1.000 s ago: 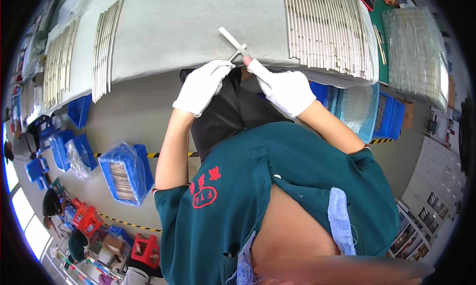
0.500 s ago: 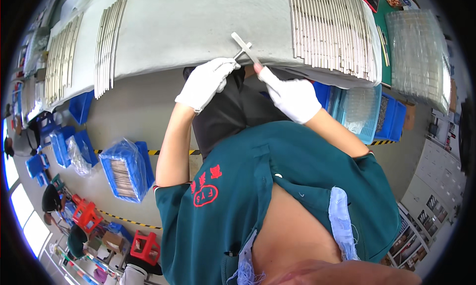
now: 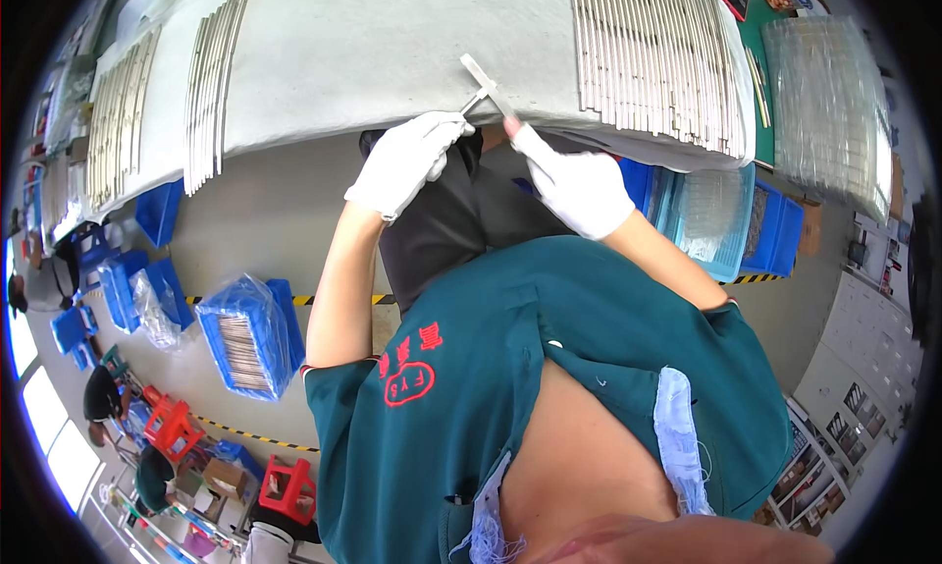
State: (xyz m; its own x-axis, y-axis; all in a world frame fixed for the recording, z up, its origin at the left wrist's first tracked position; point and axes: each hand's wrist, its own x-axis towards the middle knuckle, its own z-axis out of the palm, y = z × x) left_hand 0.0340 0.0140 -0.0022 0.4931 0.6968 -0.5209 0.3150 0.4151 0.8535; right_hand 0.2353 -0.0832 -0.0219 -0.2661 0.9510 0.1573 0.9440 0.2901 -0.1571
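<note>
Fingers (image 3: 446, 125) of the white-gloved left hand (image 3: 397, 169) are closed on a thin metal rod (image 3: 475, 104) that juts beyond their tips. Those of the right hand (image 3: 584, 191) grip a pale flat bar (image 3: 481, 75), one fingertip (image 3: 512, 126) bare; ahead of them the bar crosses the rod's outer end. Beyond the fingers spreads the table (image 3: 392, 49), a wide row of rods (image 3: 653, 68) to their right, a narrower row (image 3: 210, 98) to their left.

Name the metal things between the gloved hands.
The head view shows a thin rod in the left hand and a flat bar in the right hand, apparently crossing over the table.
</note>
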